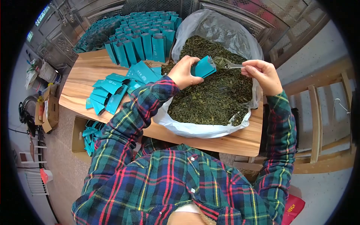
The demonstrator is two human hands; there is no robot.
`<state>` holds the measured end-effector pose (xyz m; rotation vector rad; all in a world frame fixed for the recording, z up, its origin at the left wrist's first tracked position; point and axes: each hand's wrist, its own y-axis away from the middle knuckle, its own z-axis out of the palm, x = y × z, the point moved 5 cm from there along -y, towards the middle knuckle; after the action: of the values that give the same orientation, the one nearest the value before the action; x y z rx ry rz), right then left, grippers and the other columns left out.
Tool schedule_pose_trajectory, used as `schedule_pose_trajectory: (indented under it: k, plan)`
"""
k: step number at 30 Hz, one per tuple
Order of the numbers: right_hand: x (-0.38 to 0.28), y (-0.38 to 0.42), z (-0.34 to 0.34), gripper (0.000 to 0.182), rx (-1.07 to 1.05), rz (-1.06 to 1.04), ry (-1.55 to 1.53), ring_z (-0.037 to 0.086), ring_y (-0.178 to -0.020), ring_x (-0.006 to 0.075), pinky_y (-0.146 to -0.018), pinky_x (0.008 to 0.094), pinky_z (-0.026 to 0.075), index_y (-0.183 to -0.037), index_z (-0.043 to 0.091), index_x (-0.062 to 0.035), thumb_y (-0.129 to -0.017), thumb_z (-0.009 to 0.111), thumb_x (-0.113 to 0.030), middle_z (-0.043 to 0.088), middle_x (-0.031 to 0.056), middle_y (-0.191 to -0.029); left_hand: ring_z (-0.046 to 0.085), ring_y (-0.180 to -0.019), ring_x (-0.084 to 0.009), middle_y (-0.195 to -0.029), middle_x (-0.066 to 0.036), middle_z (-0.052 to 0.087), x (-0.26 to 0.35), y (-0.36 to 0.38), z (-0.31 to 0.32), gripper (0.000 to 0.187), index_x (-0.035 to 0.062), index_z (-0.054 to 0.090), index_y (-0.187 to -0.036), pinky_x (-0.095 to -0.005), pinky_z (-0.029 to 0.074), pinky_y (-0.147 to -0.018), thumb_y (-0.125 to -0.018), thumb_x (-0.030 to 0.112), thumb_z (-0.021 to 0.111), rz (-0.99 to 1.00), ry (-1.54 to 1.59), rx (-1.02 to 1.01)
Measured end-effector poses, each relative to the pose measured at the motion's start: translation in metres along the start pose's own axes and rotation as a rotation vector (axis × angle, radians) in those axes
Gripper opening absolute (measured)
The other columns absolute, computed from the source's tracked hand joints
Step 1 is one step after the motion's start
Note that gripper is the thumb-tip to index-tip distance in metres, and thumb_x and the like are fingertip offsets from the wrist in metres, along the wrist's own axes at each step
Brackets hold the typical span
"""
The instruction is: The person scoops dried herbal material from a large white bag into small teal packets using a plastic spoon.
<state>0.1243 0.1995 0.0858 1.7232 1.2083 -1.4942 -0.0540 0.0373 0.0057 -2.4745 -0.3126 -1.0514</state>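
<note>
My left hand (182, 72) is closed around a teal pouch (204, 68), tilted with its open mouth to the right. In my right hand (265, 75) is the handle of a spoon (235, 66), pinched between thumb and fingers. The spoon's bowl is right at the pouch's mouth, with leaf on and about it. Both hands are over a large clear plastic bag (198, 130), its rim folded open. Loose dried green tea leaves (210, 103) fill the bag.
Rows of upright teal pouches (142, 43) stand at the back left of the wooden table (80, 77). Flat pouches (112, 86) lie in a loose pile nearer me. Below, a cardboard box (78, 137) holds more pouches. A wooden frame (315, 123) leans at the right.
</note>
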Motion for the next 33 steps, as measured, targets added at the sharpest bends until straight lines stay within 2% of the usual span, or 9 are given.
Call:
schedule_pose_trajectory:
  k: [4, 7, 11, 16, 19, 22, 25, 30, 33]
  plan:
    - [-0.023, -0.015, 0.010, 0.021, -0.214, -0.056, 0.524, 0.064, -0.078, 0.0166, -0.071, 0.0234, 0.050, -0.103, 0.059, 0.0024, -0.087, 0.056, -0.010, 0.066, 0.0101, -0.088, 0.051, -0.100, -0.0336, -0.105, -0.018, 0.049, 0.014, -0.002, 0.001, 0.062, 0.0007, 0.049, -0.115, -0.0385, 0.043, -0.086, -0.062, 0.022, 0.072, 0.117, -0.122, 0.093]
    - [-0.058, -0.016, 0.045, 0.019, -0.267, -0.410, 1.101, 0.064, -0.076, 0.0247, -0.068, 0.0272, 0.050, -0.099, 0.061, -0.0005, -0.083, 0.056, -0.009, 0.065, 0.0145, -0.087, 0.051, -0.101, -0.0324, -0.107, -0.018, 0.049, 0.036, 0.000, 0.006, 0.061, -0.0006, 0.048, -0.115, -0.0371, 0.043, -0.087, -0.064, 0.020, 0.073, 0.108, -0.282, 0.114]
    - [-0.063, -0.005, 0.087, 0.016, -0.369, -0.388, 1.516, 0.061, -0.079, 0.0310, -0.068, 0.0340, 0.049, -0.092, 0.063, -0.0037, -0.079, 0.056, -0.010, 0.063, 0.0171, -0.086, 0.050, -0.102, -0.0336, -0.107, -0.018, 0.048, 0.036, -0.003, 0.020, 0.062, -0.0019, 0.047, -0.115, -0.0378, 0.043, -0.088, -0.063, 0.019, 0.073, 0.096, -0.246, 0.105]
    - [-0.082, 0.014, 0.077, 0.012, -0.224, -0.562, 1.407, 0.061, -0.079, 0.0317, -0.067, 0.0390, 0.048, -0.088, 0.062, -0.0039, -0.081, 0.055, -0.011, 0.063, 0.0156, -0.084, 0.051, -0.101, -0.0331, -0.107, -0.018, 0.048, 0.027, 0.002, 0.016, 0.065, -0.0020, 0.045, -0.116, -0.0373, 0.043, -0.088, -0.063, 0.019, 0.074, 0.136, -0.189, 0.160]
    - [-0.074, 0.013, 0.039, 0.012, 0.057, -0.520, 1.295, 0.061, -0.079, 0.0316, -0.067, 0.0398, 0.048, -0.090, 0.060, -0.0047, -0.080, 0.054, -0.010, 0.063, 0.0143, -0.082, 0.054, -0.096, -0.0282, -0.104, -0.015, 0.050, 0.019, 0.007, 0.010, 0.067, -0.0015, 0.043, -0.118, -0.0350, 0.044, -0.086, -0.062, 0.018, 0.076, 0.112, -0.112, 0.137]
    - [-0.002, -0.010, 0.004, 0.012, 0.170, -0.384, 1.309, 0.061, -0.078, 0.0326, -0.066, 0.0416, 0.049, -0.086, 0.059, -0.0048, -0.077, 0.051, -0.008, 0.062, 0.0140, -0.081, 0.055, -0.095, -0.0230, -0.104, -0.013, 0.052, 0.015, 0.017, 0.005, 0.067, -0.0003, 0.042, -0.119, -0.0332, 0.045, -0.086, -0.064, 0.016, 0.076, 0.013, 0.118, 0.101]
    - [0.045, -0.028, -0.008, 0.015, 0.185, -0.227, 1.478, 0.061, -0.081, 0.0320, -0.070, 0.0400, 0.049, -0.094, 0.061, -0.0058, -0.083, 0.053, -0.012, 0.063, 0.0155, -0.088, 0.055, -0.095, -0.0190, -0.104, -0.011, 0.053, 0.007, 0.026, 0.000, 0.066, 0.0009, 0.041, -0.120, -0.0320, 0.045, -0.086, -0.066, 0.012, 0.076, -0.039, 0.291, 0.091]
    - [0.092, -0.060, 0.005, 0.017, 0.145, -0.340, 1.428, 0.061, -0.078, 0.0330, -0.068, 0.0424, 0.049, -0.089, 0.062, -0.0045, -0.078, 0.049, -0.008, 0.063, 0.0158, -0.084, 0.054, -0.098, -0.0159, -0.106, -0.009, 0.054, 0.001, 0.038, -0.006, 0.064, 0.0025, 0.039, -0.122, -0.0318, 0.045, -0.087, -0.068, 0.006, 0.073, -0.104, 0.451, 0.068]
    - [0.098, -0.071, 0.024, 0.019, 0.211, -0.440, 1.115, 0.061, -0.078, 0.0328, -0.069, 0.0419, 0.050, -0.093, 0.062, -0.0042, -0.080, 0.049, -0.008, 0.064, 0.0165, -0.087, 0.054, -0.099, -0.0159, -0.106, -0.009, 0.054, -0.003, 0.039, -0.008, 0.064, 0.0027, 0.039, -0.123, -0.0319, 0.045, -0.088, -0.069, 0.004, 0.073, -0.130, 0.483, 0.057]
